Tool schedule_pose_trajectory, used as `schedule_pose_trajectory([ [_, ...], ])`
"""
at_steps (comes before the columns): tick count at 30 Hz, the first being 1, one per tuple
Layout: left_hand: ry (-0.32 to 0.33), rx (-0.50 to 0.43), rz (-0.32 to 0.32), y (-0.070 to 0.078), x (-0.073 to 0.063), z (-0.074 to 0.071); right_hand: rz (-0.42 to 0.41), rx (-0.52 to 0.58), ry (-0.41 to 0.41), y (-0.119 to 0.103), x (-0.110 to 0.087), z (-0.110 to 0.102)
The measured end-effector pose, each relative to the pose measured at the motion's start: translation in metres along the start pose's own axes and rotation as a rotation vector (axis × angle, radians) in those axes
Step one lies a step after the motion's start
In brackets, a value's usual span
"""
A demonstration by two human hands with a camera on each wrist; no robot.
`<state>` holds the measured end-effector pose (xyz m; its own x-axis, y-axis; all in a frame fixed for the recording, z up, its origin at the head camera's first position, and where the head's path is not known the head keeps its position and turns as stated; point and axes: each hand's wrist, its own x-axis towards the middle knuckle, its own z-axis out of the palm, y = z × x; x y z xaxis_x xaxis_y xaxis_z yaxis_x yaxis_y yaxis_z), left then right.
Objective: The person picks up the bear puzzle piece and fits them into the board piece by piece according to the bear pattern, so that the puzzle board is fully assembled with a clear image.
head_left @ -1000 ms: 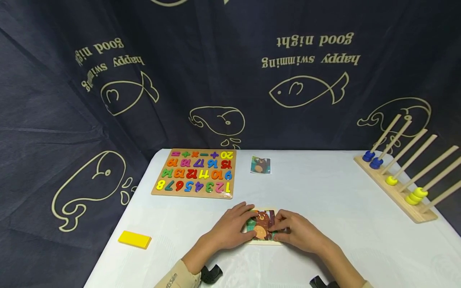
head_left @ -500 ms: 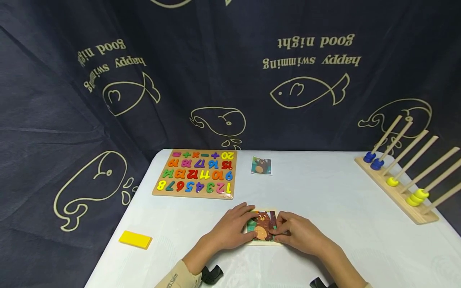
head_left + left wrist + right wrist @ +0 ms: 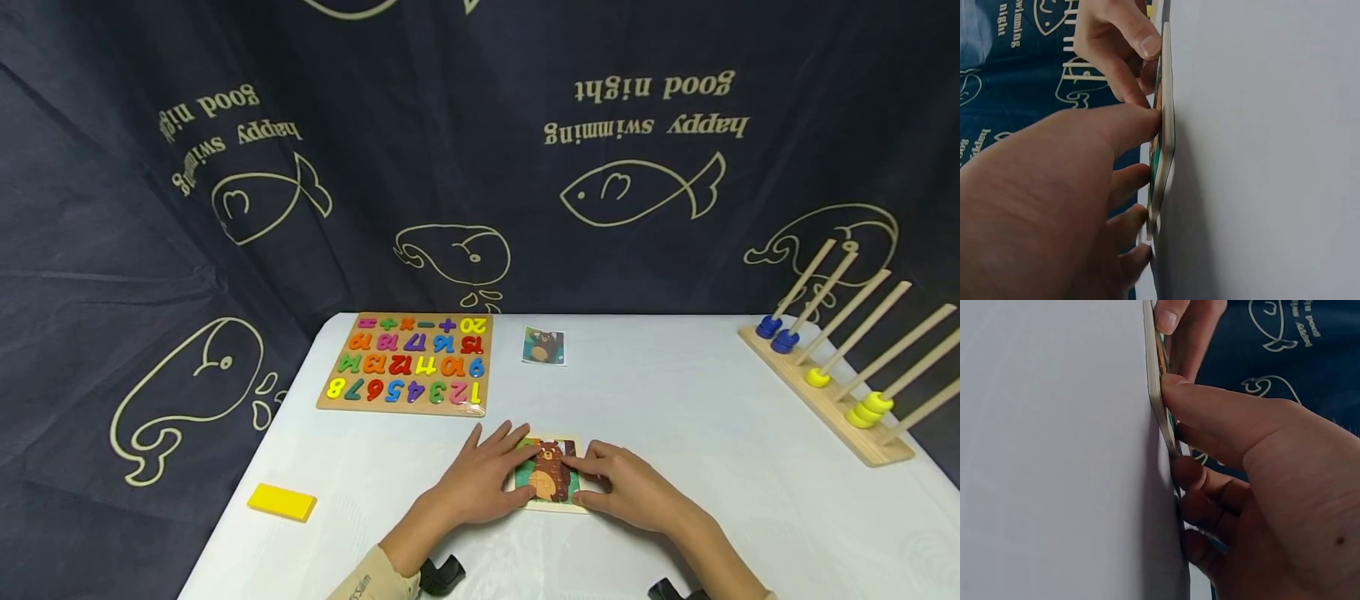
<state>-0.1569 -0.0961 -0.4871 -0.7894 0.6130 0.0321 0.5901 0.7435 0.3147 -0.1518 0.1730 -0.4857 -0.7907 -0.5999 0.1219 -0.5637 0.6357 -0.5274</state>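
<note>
A small bear jigsaw puzzle (image 3: 551, 479) in a pale wooden tray lies flat on the white table between both hands. Spread across its left side is the left hand (image 3: 480, 477), whose thumb and forefinger touch the picture. On the right side, the right hand (image 3: 633, 487) rests its forefinger on the picture near the bear, with the thumb at the lower right corner. The left wrist view shows the tray's thin edge (image 3: 1169, 94) under the left thumb. In the right wrist view, the right thumb (image 3: 1210, 403) presses the tray's near corner and the other fingers bend beside it.
Behind the puzzle lies a small bear picture card (image 3: 544, 346). A wooden number board (image 3: 405, 408) is at the back left, a yellow block (image 3: 282, 502) at the left. A pegged bead stand (image 3: 825, 396) stands along the right. A dark printed cloth (image 3: 450, 167) hangs behind.
The right forefinger has moved from the puzzle's right edge inward onto the picture, uncovering more of that edge. The left fingers have spread slightly wider; the left hand stays on the puzzle.
</note>
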Motion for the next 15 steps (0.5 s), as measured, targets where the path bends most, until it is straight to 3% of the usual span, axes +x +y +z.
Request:
schedule_pose_trajectory([
  [8,-0.062,0.075,-0.036,0.0042,-0.0025,-0.0002,0.010,-0.110,0.004,-0.0002,-0.0018,-0.0012],
  [15,-0.043,0.059,-0.030,-0.0002,-0.0017,0.0018,0.043,-0.157,-0.003,-0.0031,-0.0002,-0.0028],
])
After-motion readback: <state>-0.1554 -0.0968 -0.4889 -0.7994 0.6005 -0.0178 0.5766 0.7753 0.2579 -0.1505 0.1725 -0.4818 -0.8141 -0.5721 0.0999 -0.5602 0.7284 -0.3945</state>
